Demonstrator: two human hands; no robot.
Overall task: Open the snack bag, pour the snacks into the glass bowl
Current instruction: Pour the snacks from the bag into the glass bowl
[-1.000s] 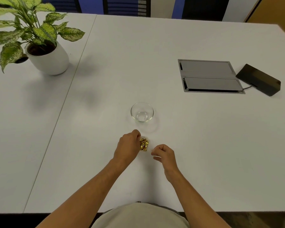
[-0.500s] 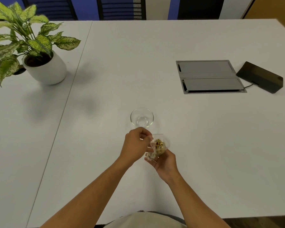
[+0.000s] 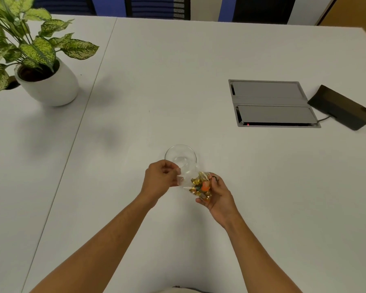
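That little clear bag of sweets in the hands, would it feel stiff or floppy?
Probably floppy: the clear plastic snack bag crumples between the left hand and right hand. Likely light, as a fingertip grip supports it. The thin film may be slippery.

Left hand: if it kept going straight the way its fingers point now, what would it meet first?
The left hand points right, pinching the clear snack bag. It would likely meet the bag's candy-filled part, with the right hand behind it. Depth is uncertain.
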